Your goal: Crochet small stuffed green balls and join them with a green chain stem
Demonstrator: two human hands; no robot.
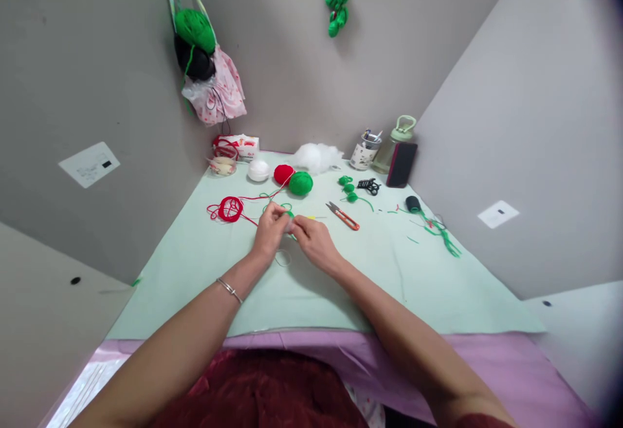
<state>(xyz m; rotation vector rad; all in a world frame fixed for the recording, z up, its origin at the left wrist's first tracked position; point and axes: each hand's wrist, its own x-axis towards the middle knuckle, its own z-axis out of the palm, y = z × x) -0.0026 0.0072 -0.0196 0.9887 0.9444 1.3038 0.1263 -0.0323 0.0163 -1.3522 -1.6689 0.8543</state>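
My left hand [269, 228] and my right hand [315, 241] meet over the middle of the pale green table cover [195, 266], fingers pinched together. Between them sits a small white and green piece [289, 222], too small to name. A thin yellow stick, perhaps a crochet hook [315, 218], pokes out past my right fingers. Red yarn [263, 197] runs from my left hand towards a loose red coil [230, 209] and a red ball [283, 174]. Green yarn loops by my fingers lead to a green ball [300, 183].
Orange-handled snips [343, 216] lie right of my hands. Further back are a white ball [258, 170], white stuffing [317, 156], a pen cup [365, 152], a bottle [395, 142], a phone [402, 165], small green crochet pieces [348, 189] and a dark spool [413, 204]. Yarn bags hang on the wall [202, 65].
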